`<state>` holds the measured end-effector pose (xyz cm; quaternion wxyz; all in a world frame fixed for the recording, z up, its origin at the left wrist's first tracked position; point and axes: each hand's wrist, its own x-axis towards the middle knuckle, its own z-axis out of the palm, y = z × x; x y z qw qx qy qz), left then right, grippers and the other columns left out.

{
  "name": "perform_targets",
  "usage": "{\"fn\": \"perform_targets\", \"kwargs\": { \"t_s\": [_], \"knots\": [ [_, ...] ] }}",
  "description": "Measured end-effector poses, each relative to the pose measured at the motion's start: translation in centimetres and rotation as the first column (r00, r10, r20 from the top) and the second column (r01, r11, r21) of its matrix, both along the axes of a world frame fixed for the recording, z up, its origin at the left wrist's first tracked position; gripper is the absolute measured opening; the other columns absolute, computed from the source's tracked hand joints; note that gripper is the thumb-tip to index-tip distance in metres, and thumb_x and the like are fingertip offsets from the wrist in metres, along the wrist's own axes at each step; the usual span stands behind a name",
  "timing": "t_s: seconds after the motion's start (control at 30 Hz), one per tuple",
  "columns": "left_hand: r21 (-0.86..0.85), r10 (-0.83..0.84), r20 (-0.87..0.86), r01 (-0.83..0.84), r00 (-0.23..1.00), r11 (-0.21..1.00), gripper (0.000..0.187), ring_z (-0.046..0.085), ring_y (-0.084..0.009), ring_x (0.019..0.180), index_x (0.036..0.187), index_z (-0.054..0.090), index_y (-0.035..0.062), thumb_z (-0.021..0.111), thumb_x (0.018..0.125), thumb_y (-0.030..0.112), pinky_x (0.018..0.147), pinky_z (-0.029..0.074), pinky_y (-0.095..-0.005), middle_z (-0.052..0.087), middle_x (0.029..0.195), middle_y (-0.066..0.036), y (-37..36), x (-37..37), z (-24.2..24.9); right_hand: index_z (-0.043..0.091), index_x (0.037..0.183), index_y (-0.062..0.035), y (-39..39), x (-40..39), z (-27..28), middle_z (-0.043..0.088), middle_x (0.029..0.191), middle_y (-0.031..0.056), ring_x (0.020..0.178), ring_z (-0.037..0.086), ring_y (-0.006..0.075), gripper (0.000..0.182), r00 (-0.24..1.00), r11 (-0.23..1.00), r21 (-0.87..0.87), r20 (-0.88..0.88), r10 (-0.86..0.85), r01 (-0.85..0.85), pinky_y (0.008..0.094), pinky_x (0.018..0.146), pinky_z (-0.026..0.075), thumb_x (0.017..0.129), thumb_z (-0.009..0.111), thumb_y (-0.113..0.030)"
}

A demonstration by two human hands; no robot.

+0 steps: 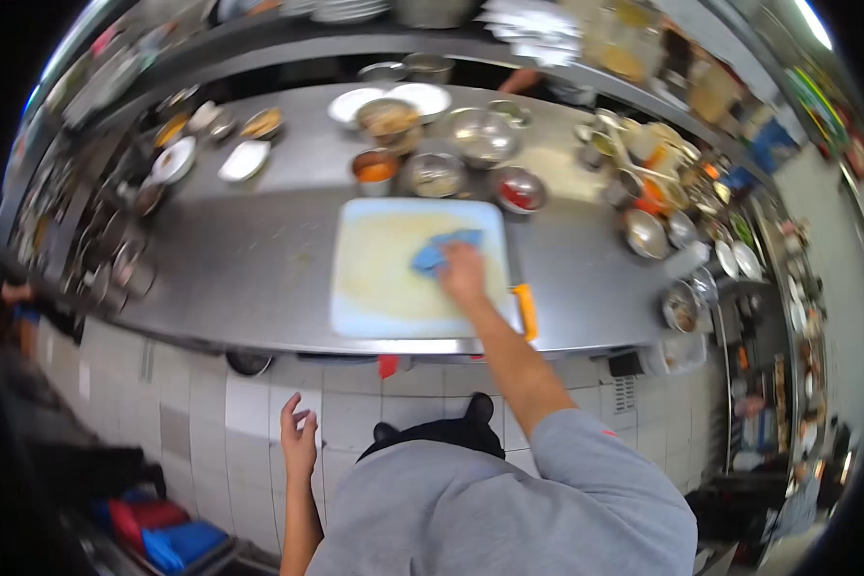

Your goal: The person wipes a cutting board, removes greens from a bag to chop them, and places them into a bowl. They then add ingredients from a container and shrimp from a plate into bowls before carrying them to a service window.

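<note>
My right hand [463, 274] presses a crumpled blue cloth [442, 252] onto the upper right part of a white cutting board [355, 322]. The board's surface looks yellowish and stained. Just right of the board lies a knife with a yellow handle [525, 312]; its blade runs along the board's edge. Hanging low over the floor, away from the counter, my left hand [300, 432] holds nothing, and its fingers are apart.
Behind the board on the steel counter [240, 230] stand a pot of orange sauce [374, 171], several metal bowls and white plates [422, 99]. Many bowls and utensils crowd the right end. A white dish [244, 161] sits at the left. Another person's arm [521, 81] shows behind the counter.
</note>
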<state>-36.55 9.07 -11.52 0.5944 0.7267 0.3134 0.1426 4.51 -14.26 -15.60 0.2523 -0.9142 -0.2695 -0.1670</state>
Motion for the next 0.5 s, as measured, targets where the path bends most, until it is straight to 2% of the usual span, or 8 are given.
{"fn": "perform_targets", "kwargs": {
  "t_s": [0.03,0.1,0.2,0.3,0.33,0.4,0.47,0.5],
  "knots": [
    [0.002,0.043,-0.012,-0.043,0.999,0.999,0.048,0.057,-0.0177,0.105,0.139,0.045,0.0044,0.06,0.093,0.01,0.079,0.052,-0.0287,0.048,0.139,-0.01,1.1,-1.4,-0.2,0.065,0.116,-0.0091,0.8,-0.5,1.6,0.062,0.118,0.0148,0.111,0.056,0.0334,0.045,0.997,0.997,-0.041,-0.034,-0.067,0.066,0.0472,0.096,0.043,0.073,0.072,-0.019],
    [-0.001,0.063,0.004,-0.063,0.998,0.998,0.046,0.057,-0.0163,0.103,0.137,0.047,0.0042,0.06,0.093,0.01,0.077,0.052,-0.0277,0.049,0.138,-0.009,2.8,-3.0,-0.4,0.066,0.114,-0.0079,3.7,-0.8,1.5,0.063,0.115,0.0146,0.107,0.057,0.034,0.042,0.995,0.995,0.059,-0.07,-0.078,0.082,0.0467,0.095,0.044,0.073,0.071,-0.016],
    [-0.014,0.073,0.05,-0.072,0.996,0.997,0.045,0.057,-0.0154,0.101,0.137,0.047,0.0029,0.059,0.094,0.009,0.076,0.054,-0.0282,0.049,0.139,-0.01,3.8,-4.1,-1.1,0.066,0.114,-0.0065,11.1,-8.5,-1.4,0.063,0.115,0.0154,0.109,0.057,0.0358,0.041,0.929,0.935,0.204,-0.174,0.328,-0.292,0.045,0.098,0.044,0.074,0.071,-0.012],
    [-0.028,0.104,0.083,-0.102,0.991,0.994,0.042,0.057,-0.0157,0.102,0.136,0.049,0.0037,0.057,0.095,0.008,0.077,0.055,-0.0292,0.048,0.14,-0.011,4.4,-5.1,-0.4,0.065,0.118,-0.0081,17.8,-17.4,2.6,0.063,0.117,0.0159,0.114,0.056,0.036,0.042,0.614,0.729,0.385,-0.393,0.685,-0.567,0.0427,0.101,0.043,0.077,0.071,-0.013],
    [0.003,0.097,0.114,-0.098,0.989,0.995,0.04,0.058,-0.0162,0.102,0.135,0.051,0.0046,0.057,0.095,0.007,0.077,0.055,-0.0294,0.049,0.139,-0.011,4.8,-5.5,0.0,0.065,0.118,-0.0081,19.9,-16.9,3.0,0.063,0.117,0.0159,0.114,0.056,0.036,0.042,0.594,0.709,0.384,-0.387,0.706,-0.592,0.0427,0.101,0.043,0.077,0.071,-0.013],
    [0.045,0.128,0.149,-0.136,0.98,0.99,0.037,0.059,-0.0172,0.102,0.132,0.054,0.0065,0.057,0.095,0.007,0.078,0.055,-0.0302,0.052,0.136,-0.011,5.6,-7.0,0.7,0.064,0.119,-0.0101,24.9,-14.2,4.0,0.063,0.118,0.0162,0.114,0.056,0.0359,0.041,0.714,0.721,0.411,-0.204,0.669,-0.558,0.0425,0.1,0.045,0.079,0.07,-0.015],
    [0.031,0.218,0.103,-0.222,0.971,0.975,0.037,0.059,-0.0175,0.103,0.132,0.054,0.0059,0.056,0.095,0.007,0.078,0.054,-0.0302,0.053,0.135,-0.011,6.7,-10.0,0.4,0.065,0.117,-0.0086,29.4,-7.9,6.4,0.063,0.111,0.0186,0.104,0.059,0.037,0.038,0.739,0.727,0.468,-0.203,0.642,-0.503,0.0433,0.092,0.048,0.079,0.07,-0.014],
    [0.02,0.282,0.063,-0.283,0.957,0.959,0.037,0.059,-0.0177,0.103,0.132,0.053,0.0054,0.056,0.095,0.007,0.079,0.054,-0.0303,0.054,0.134,-0.011,7.3,-11.5,0.2,0.065,0.119,-0.0097,31.6,-3.9,5.7,0.064,0.111,0.0186,0.102,0.06,0.037,0.039,0.815,0.792,0.352,-0.122,0.567,-0.498,0.0447,0.088,0.049,0.08,0.071,-0.015]
  ]
}}
